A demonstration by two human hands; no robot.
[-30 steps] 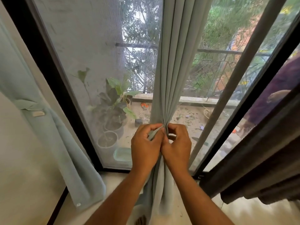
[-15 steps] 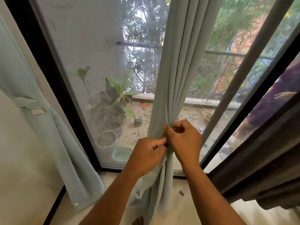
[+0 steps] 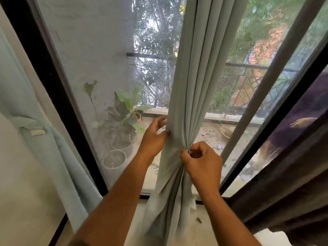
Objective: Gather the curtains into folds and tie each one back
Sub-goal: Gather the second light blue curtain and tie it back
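— Hanging down the middle of the window, is that pale green curtain (image 3: 193, 82) the one being worked?

— Yes. It falls in folds in front of the mesh screen (image 3: 99, 55), and the folds draw in to a narrow waist low down.

— Who holds the waist?

— The right hand (image 3: 202, 162) pinches the gathered folds between thumb and curled fingers. The left hand (image 3: 154, 137) sits a little higher on the curtain's left edge, thumb pressed to the cloth, fingers loosely spread behind it.

— And around that?

— A second pale curtain (image 3: 40, 132) hangs at the far left, already bound by a band (image 3: 36, 132). A dark curtain (image 3: 287, 192) bunches at the right. Potted plants (image 3: 122, 125) stand outside behind the screen.
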